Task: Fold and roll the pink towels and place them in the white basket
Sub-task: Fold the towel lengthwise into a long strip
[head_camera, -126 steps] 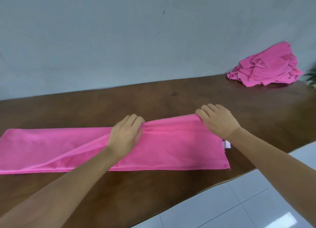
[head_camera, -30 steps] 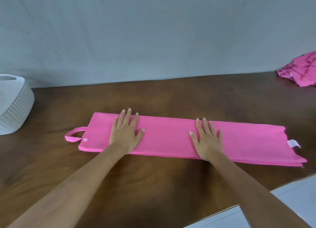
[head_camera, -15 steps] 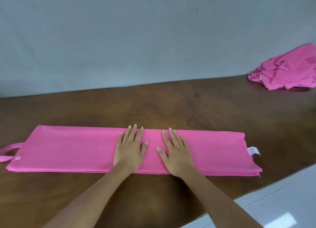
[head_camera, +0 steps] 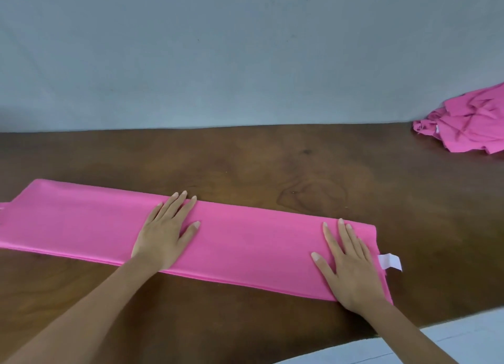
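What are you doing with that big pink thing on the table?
A person is getting a pink towel ready to roll. It is folded into a long flat strip on the brown table. The left hand presses flat on its middle, and the right hand presses flat near the end with the white tag. No rolling has started. A pile of pink towels waits at the far right. The basket is out of view.
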`<state>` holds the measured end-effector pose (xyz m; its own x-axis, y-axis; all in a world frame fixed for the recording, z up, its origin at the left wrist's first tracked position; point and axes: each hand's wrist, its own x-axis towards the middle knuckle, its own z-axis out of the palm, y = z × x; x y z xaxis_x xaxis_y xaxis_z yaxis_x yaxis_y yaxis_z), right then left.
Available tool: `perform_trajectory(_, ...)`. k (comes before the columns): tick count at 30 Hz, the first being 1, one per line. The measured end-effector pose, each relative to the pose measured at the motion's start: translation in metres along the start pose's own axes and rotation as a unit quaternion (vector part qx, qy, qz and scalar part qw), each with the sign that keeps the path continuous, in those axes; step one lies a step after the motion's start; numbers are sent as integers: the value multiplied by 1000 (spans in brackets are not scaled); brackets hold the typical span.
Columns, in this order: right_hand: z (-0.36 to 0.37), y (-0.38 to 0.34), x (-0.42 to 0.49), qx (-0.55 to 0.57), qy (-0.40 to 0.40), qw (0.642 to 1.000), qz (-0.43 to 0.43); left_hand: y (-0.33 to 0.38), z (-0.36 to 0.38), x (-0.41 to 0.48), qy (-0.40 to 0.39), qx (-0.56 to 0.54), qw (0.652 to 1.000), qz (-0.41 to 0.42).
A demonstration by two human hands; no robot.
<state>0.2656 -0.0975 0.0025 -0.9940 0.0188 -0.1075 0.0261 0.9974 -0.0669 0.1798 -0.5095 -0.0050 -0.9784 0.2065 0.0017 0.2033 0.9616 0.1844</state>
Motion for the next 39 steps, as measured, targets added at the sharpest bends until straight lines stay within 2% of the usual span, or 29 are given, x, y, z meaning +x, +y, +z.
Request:
perform_trajectory(7,-3,42,-4,-27,-6,999,-21,5,1,-3,0,4,1000,-23)
perform_trajectory(13,4,47,-2,3,25,1000,-19,18,5,-20,28,-3,993,-115)
perform_trajectory(19,6,48,-4,-2,31,999,-25,48,13,-80,67,-18,982,-179)
perform_trajectory(26,6,49,0,9,40,999,-33,80,21,-145,106,-17,960,-258)
perform_trajectory(39,-4,49,-9,13,24,999,-33,154,33,-181,117,-42,922,-366)
